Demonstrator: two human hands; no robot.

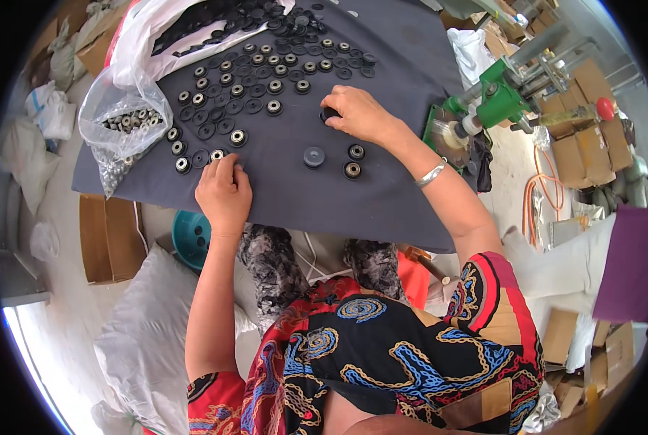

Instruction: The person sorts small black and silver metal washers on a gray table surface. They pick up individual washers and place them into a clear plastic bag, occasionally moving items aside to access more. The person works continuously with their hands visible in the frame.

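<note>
My left hand (224, 192) is at the near left of the dark cloth-covered table (280, 188), its fingers closed on a small black wheel with a metal bearing (217, 155). Farther right, my right hand (362, 114) pinches a black round cap (329, 114), partly hidden by the fingers. Between the hands and closer to me lies a dark grey disc (314, 156). Beside it to the right, two black wheels with metal centres, one (356, 151) behind the other (351, 170), stand apart. Several more bearing wheels (238, 138) and flat black rings (254, 106) spread over the table's left half.
A clear plastic bag of metal bearings (125, 123) rests at the table's left edge. Behind it, a white sack (139, 61) spills black rings. A green hand press (501, 98) with a red-knobbed lever stands at the right edge. Below the table is a teal basin (190, 239).
</note>
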